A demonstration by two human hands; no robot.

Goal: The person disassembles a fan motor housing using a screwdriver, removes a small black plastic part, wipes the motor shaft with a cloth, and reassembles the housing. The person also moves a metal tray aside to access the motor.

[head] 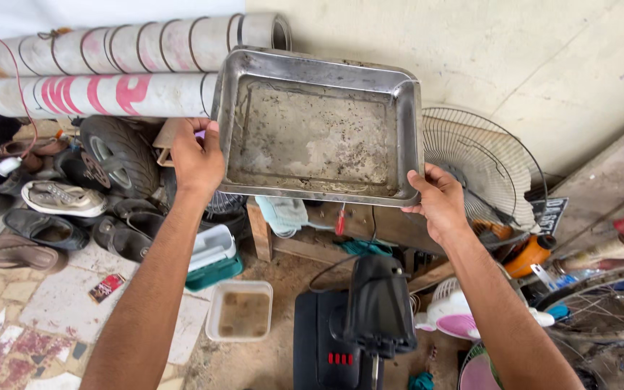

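Both hands grip the dirty metal tray (317,130), lifted clear: left hand (196,160) and right hand (438,198) clasping opposite rims; grime remains inside.

Your tray (317,130) is sheet metal, dull grey, its floor stained and speckled with dry dirt, the rim a bit shinier. Behind it you see rolled banners (110,68) of smooth, worn vinyl and a rough plaster wall (514,50). The fan guard (482,162) is thin wire. Below you, the black fan base (359,325) is matt plastic, the tub (240,310) cloudy plastic, the tyre (118,153) matt rubber.
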